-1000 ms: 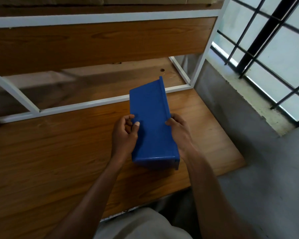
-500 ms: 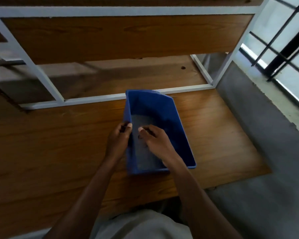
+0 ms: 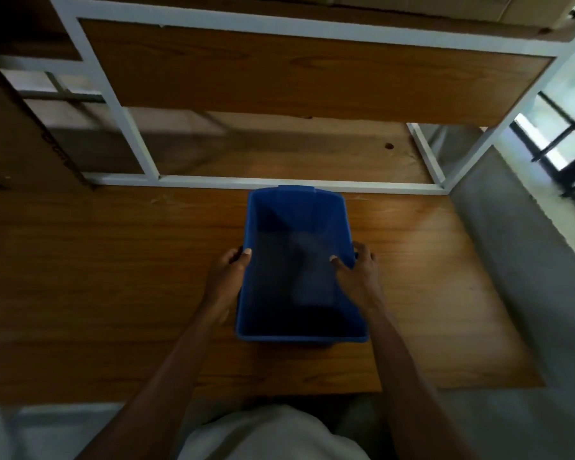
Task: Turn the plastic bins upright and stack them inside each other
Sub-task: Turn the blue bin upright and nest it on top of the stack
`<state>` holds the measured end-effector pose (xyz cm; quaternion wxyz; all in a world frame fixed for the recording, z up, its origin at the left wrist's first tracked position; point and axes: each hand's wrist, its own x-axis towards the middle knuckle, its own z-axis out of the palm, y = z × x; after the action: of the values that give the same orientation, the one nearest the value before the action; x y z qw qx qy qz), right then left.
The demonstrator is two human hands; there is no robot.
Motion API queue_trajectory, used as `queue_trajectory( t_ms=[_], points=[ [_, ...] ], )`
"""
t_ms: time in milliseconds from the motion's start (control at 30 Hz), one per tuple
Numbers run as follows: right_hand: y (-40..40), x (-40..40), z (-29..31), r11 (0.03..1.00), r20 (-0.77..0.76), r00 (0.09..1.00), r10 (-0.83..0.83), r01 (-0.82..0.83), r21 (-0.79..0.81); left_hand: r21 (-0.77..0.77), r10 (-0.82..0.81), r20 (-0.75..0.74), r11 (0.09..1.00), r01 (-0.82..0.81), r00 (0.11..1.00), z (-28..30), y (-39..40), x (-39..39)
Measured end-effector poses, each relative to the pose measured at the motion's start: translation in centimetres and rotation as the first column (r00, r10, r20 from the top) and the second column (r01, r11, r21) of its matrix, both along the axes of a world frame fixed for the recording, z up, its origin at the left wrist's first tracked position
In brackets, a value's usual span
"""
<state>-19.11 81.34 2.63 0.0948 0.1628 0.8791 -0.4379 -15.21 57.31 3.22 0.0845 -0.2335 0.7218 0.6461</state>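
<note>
I'm looking down on a wooden tabletop (image 3: 113, 277) with visible grain. Along its far edge stands a white metal shelf frame (image 3: 120, 117) carrying a wooden shelf board (image 3: 312, 78). Off the tabletop's right edge lies grey concrete floor (image 3: 512, 260), and a barred window (image 3: 568, 144) shows at the far right.

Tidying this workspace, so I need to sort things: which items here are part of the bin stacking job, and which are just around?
Part of the job:
blue bin, upright
left hand
right hand

Just around:
wooden table
white metal frame
window bars
</note>
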Motion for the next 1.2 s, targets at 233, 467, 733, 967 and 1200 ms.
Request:
queue_trajectory(
  t_ms=[233, 467, 733, 967, 1200],
  points=[
    [1.6, -1.2, 0.3, 0.953, 0.037, 0.999, -0.003, 0.014, -0.301, 0.070, 0.082, 0.060, 0.994, -0.086, 0.995, 0.3, 0.4, 0.8],
    [-0.3, -0.9, 1.4, 0.898, 0.050, 0.989, 0.137, -0.103, -0.428, 0.148, 0.358, 0.177, 0.911, -0.384, 0.917, 1.5, -1.1, 4.6],
    [-9.6, 1.5, 2.9, 0.787, 0.052, 0.908, 0.416, -0.331, -0.521, 0.028, 0.620, 0.031, 0.784, -0.620, 0.784, 2.8, -8.2, 13.7],
    [-22.7, 5.2, 5.1, 0.683, 0.042, 0.797, 0.602, -0.487, -0.545, 0.026, 0.775, -0.066, 0.631, -0.776, 0.628, 5.0, -16.4, 22.3],
    [-37.3, 10.5, 6.6, 0.604, -0.013, 0.732, 0.681, -0.571, -0.556, 0.000, 0.820, -0.139, 0.561, -0.828, 0.556, 7.0, -28.4, 29.9]
  ],
)
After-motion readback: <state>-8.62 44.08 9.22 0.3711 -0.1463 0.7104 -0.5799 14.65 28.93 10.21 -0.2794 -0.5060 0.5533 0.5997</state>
